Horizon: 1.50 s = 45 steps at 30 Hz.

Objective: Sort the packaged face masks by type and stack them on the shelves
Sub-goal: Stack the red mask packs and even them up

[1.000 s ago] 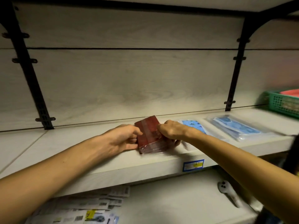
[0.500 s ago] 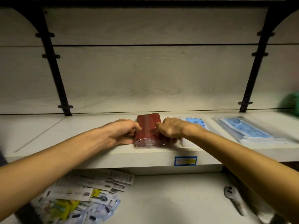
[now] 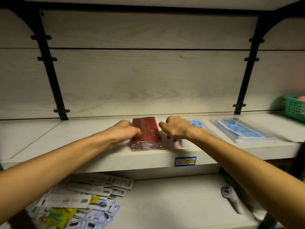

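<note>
Both hands (left [image 3: 123,132], right [image 3: 175,128]) flank the red mask stack [image 3: 146,133] with loosely curled fingers, gripping nothing.

Upper shelf [image 3: 99,156]: stack of masks [image 3: 146,134] near the front edge, between the left hand [image 3: 125,132] and the right hand [image 3: 176,129]. To its right, a mask pack [image 3: 195,123], then a larger pack [image 3: 239,131], then a basket [image 3: 294,108]. Lower shelf [image 3: 173,204]: loose packets [image 3: 79,199] at left, a handheld device [image 3: 231,198] at right.
</note>
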Motion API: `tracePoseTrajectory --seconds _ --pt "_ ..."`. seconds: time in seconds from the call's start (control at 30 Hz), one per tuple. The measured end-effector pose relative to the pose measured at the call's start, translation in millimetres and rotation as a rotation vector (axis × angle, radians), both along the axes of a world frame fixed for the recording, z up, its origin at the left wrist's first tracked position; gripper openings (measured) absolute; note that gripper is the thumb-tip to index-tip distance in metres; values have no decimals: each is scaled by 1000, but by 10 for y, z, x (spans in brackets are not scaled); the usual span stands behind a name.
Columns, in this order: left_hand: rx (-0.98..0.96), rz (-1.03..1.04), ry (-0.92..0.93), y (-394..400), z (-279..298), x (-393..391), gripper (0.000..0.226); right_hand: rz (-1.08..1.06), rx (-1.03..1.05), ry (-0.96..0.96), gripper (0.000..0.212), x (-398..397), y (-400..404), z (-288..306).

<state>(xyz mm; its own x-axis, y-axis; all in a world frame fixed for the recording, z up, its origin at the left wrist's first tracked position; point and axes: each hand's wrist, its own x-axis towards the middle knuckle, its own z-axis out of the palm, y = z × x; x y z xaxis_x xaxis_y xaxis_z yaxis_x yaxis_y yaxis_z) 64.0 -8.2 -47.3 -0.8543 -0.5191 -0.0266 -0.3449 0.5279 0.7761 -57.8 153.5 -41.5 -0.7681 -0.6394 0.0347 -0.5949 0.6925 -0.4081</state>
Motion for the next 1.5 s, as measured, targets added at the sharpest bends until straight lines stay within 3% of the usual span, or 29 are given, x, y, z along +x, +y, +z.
tracePoseTrajectory --seconds 0.07,0.17,0.27,0.43,0.6,0.97,1.1,1.2,1.27,1.37,1.5 --pt "-110 -44 76 58 101 -106 19 -93 -49 125 38 -150 187 103" --pt "-65 -116 165 295 241 -339 18 -191 -63 135 37 -432 538 221" --pt "121 -148 121 610 298 -588 22 -270 -80 7 31 -716 833 221" --pt "305 -145 -51 1058 279 -883 47 -278 -69 -270 41 -948 1105 151" --pt "580 -52 -132 1239 229 -1031 30 -227 -86 -422 53 -1081 1184 125" --pt "534 -28 -176 1270 172 -1006 47 -151 -178 -418 42 -1102 1372 18" --pt "265 -52 -164 1276 140 -1048 42 -67 -103 -238 32 -1049 1321 53" --pt "-329 -128 -171 1131 141 -1009 63 31 -24 117 40 -985 1198 62" --pt "-566 -191 -174 1062 137 -880 69 130 3 278 52 -907 1100 14" --pt "-826 -192 -196 942 90 -601 65 240 79 453 62 -745 961 -97" --pt "-1005 -123 -164 725 36 -146 61 291 16 533 63 -423 722 -148"
